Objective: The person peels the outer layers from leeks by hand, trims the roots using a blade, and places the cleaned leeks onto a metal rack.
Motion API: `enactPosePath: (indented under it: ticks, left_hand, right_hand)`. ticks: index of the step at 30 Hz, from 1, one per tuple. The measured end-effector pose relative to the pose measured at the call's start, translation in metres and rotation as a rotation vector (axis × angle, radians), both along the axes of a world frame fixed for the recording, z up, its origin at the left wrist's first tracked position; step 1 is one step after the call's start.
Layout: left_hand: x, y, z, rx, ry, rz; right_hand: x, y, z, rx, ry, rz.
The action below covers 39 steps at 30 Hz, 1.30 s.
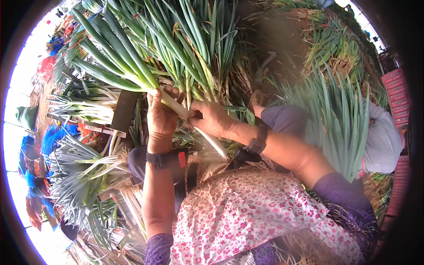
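Many standing leeks point(190, 44): massed just beyond your grip.
Flowered cloth point(247, 212): over your lap, nearer you than the grip.
Held leek point(143, 79): in your grip, pale shaft point(175, 105) slanting between both hands, green leaves fanning beyond and leftward.
Left hand point(161, 118): your fingers closed around the shaft.
Right hand point(211, 118): your fingertips pinched together at its nearer end.

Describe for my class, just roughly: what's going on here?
A person is handling a leek. The left hand grips it just below the leaves; the right hand has curled fingers at the white stem, though its grip is unclear. A leafy bunch stands beyond the hands, with a pile to the left and another bunch to the right.
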<state>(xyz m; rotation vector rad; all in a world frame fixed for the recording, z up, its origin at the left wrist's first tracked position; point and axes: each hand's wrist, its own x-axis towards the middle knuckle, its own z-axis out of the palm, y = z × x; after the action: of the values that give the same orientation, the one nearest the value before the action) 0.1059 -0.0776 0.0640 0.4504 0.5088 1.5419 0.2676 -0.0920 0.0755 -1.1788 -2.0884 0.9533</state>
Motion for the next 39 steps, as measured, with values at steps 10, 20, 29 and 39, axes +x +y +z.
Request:
enactPosePath:
  ticks: [10, 20, 29, 39]
  left_hand:
    - [-0.013, 0.002, -0.025, -0.013, -0.015, -0.039]
    - [0.004, 0.001, -0.013, 0.043, 0.101, 0.105]
    - [-0.010, 0.017, -0.014, -0.016, 0.237, 0.300]
    - [-0.144, 0.039, -0.036, -0.104, 0.051, 0.406]
  right_hand:
    - [-0.020, 0.023, -0.002, 0.256, 0.180, -0.051]
    - [-0.011, 0.030, 0.005, 0.221, 0.180, -0.130]
    - [-0.006, 0.017, -0.008, 0.067, 0.518, 0.101]
    - [0.096, -0.047, 0.010, -0.758, 0.496, 0.449]
